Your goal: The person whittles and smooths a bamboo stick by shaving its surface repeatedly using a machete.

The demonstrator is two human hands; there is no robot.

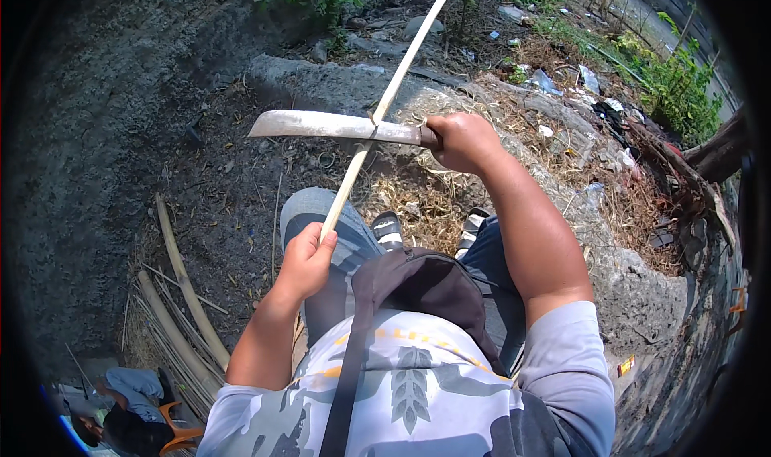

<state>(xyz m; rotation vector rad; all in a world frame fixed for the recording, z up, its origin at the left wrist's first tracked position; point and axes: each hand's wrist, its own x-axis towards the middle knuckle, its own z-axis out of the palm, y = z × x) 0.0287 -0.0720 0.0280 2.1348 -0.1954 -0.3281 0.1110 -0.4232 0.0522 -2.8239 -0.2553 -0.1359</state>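
My left hand [307,261] is closed round the lower end of a long, pale split-wood strip [347,185], probably bamboo. The strip slants up and away to the right, past the top of the view. In my right hand [466,142] is the dark handle of a machete [313,124], its broad blade pointing left. The blade lies across the strip about midway along its visible length. A small curl of shaving [373,118] stands up where blade and strip meet. My left hand sits near my left knee; my right is farther out.
Pale shavings [426,204] cover the ground around my sandals. At the left lie thick poles [186,280] and a bundle of thin strips [161,316]. A rough wall [88,160] rises on the left. Another person [136,413] sits at the lower left. Litter and a tree trunk [723,148] are at the right.
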